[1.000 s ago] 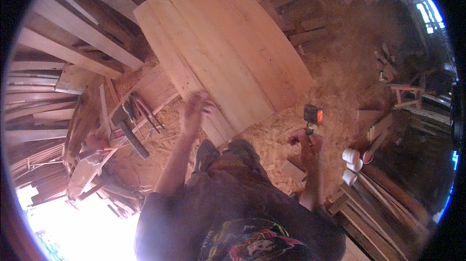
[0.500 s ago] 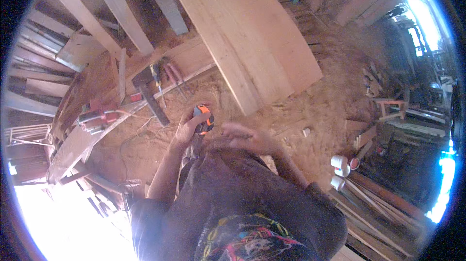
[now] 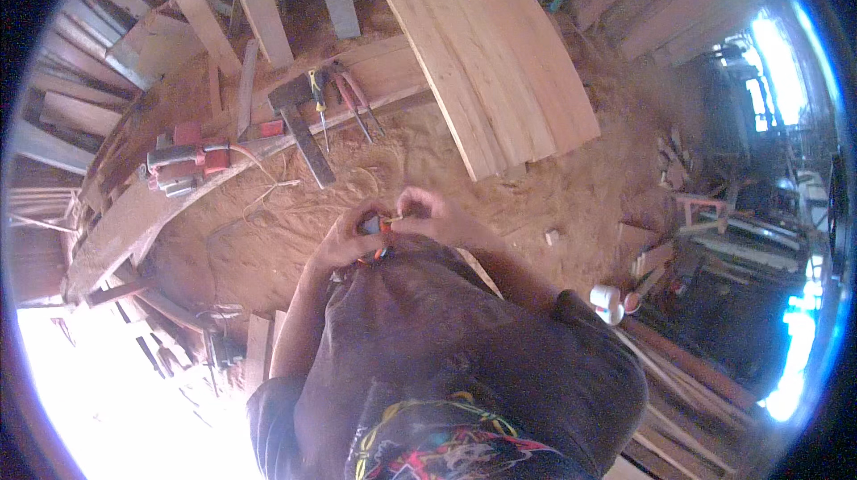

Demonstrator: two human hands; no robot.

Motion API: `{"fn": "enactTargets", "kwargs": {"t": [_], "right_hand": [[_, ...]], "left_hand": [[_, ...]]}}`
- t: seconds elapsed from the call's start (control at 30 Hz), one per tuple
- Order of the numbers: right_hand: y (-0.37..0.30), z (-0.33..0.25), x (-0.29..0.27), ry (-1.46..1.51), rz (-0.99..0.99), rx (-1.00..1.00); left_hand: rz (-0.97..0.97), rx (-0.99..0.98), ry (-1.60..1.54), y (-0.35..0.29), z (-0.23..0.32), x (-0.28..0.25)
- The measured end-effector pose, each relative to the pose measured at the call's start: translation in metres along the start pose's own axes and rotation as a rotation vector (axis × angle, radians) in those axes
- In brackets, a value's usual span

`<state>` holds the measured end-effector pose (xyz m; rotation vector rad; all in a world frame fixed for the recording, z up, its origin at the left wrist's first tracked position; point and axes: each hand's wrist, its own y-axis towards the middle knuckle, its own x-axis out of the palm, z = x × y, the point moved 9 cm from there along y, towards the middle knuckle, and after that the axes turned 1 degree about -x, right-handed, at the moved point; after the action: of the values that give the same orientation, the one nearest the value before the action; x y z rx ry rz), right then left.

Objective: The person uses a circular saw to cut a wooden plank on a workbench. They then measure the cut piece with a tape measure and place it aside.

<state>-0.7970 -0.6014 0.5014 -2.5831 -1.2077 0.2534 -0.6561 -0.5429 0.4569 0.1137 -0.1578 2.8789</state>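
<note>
In front of my shirt, my left hand is wrapped round an orange and dark tape measure, mostly covered by the fingers. My right hand meets it from the other side, its thumb and fingers pinched at the tape measure's edge, where a short yellowish strip shows. Beyond my hands, a wide wooden panel of joined boards stands out over the sawdust floor. On a long plank lie a dark hammer-like tool, a yellow and black screwdriver and red-handled pincers or pliers.
A red and grey power tool with a cord rests on the plank's left part. Boards lean at the far left. White containers and stacked timber are at the right. Sawdust covers the floor.
My right hand has come to the tape measure and pinched at its edge. The tape measure has turned and is more covered by my left hand. The whole view has shifted slightly.
</note>
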Motion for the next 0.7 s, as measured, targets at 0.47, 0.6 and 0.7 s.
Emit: {"fn": "enactTargets", "kwargs": {"t": [0.47,0.6,0.7], "right_hand": [[-0.040,0.017,-0.365,0.312,1.020,-0.265],[-0.067,0.078,-0.524,0.099,1.237,-0.146],[-0.109,0.130,-0.652,-0.061,1.149,0.119]], "left_hand": [[0.316,-0.387,0.055,-0.046,-0.050,-0.093],[0.191,-0.543,0.308,-0.039,-0.049,-0.126],[0.077,-0.665,0.526,0.004,-0.034,-0.126]]}}
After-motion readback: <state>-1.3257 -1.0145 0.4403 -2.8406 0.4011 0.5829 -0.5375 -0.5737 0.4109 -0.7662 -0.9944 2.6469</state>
